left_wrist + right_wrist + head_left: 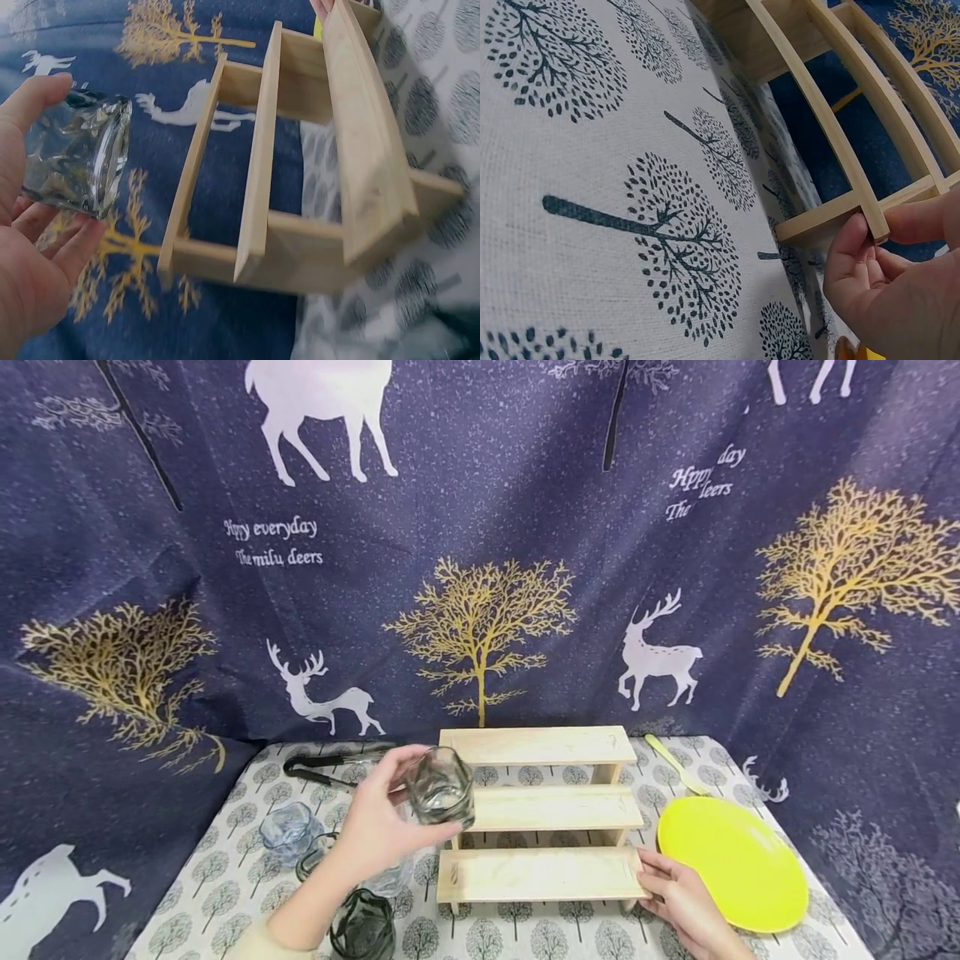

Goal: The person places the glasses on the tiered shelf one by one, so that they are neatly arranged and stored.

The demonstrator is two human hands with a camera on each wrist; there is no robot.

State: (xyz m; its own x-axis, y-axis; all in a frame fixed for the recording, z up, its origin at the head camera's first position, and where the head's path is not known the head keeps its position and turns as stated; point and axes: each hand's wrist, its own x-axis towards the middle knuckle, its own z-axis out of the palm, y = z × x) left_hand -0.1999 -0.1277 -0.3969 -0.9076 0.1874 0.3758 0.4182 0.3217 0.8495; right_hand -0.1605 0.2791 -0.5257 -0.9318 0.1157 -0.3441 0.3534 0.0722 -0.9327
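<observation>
Smoke-grey glass tumbler (pixel 442 789), thick-based, raised clear of the tablecloth (pixel 480 941) in the left hand (pixel 378 814), at the left end of a three-tier wooden shelf (pixel 555 808). Key relation: the head view sets the tumbler across the left ends of the upper two tiers, yet the left wrist view shows a gap; glass and wood not touching. Shelf's long axis runs left to right, tiers stepping up toward the far side, so most of the boards' length lies to the tumbler's right. Right hand (pixel 678 893) well apart from the glass, at the shelf's opposite end. Left hand reaches in from near left, thumb on the near side, fingers round the far side, gripping. Tumbler looks roughly upright; exact tilt hard to tell. Right hand comes from near right, thumb and fingers pinching the right end of the lowest board (pixel 540 877). Pale-blue glass (pixel 288 831) and a second smoky tumbler (pixel 362 927) left of the shelf; yellow plate (pixel 735 864) to its right.
</observation>
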